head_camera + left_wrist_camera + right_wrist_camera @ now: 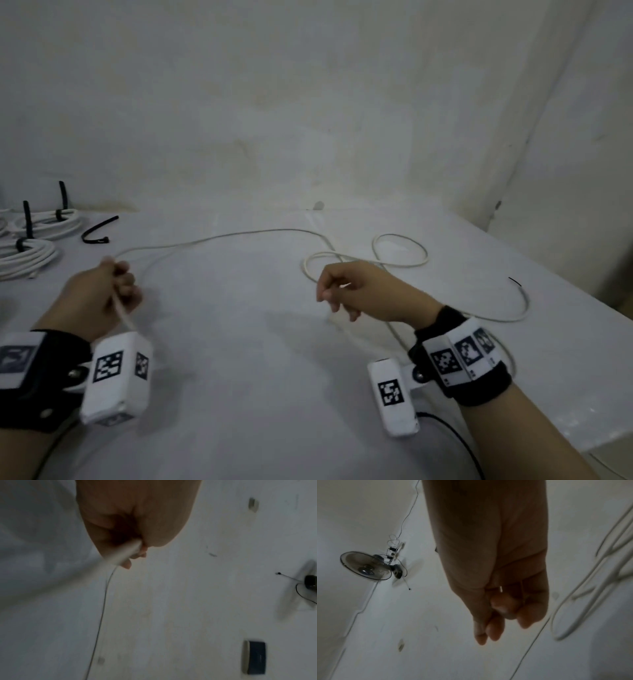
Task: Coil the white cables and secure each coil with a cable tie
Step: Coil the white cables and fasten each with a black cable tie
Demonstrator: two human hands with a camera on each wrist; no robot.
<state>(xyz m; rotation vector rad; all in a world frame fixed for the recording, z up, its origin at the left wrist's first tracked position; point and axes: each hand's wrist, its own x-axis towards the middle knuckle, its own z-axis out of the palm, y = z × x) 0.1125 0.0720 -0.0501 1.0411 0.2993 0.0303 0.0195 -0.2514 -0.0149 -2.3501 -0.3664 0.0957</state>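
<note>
Left hand (102, 294) grips white cable (219, 238) end; slack runs far-right to loose loops beside right hand (352, 291), fingers curled, hold unclear; right nearer.

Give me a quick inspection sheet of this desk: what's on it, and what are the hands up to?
Surface: white table, bare in the middle.
Job's things: loose white cable sprawled in loops across the table; two tied coils far left.
Clutter: spare black cable tie beside the coils.
Grips: left hand grips the loose white cable; right hand curled, seemingly pinching it too, unclear.
Cables: black wire under the right forearm.
Surroundings: stained white wall; wall fan.
</note>
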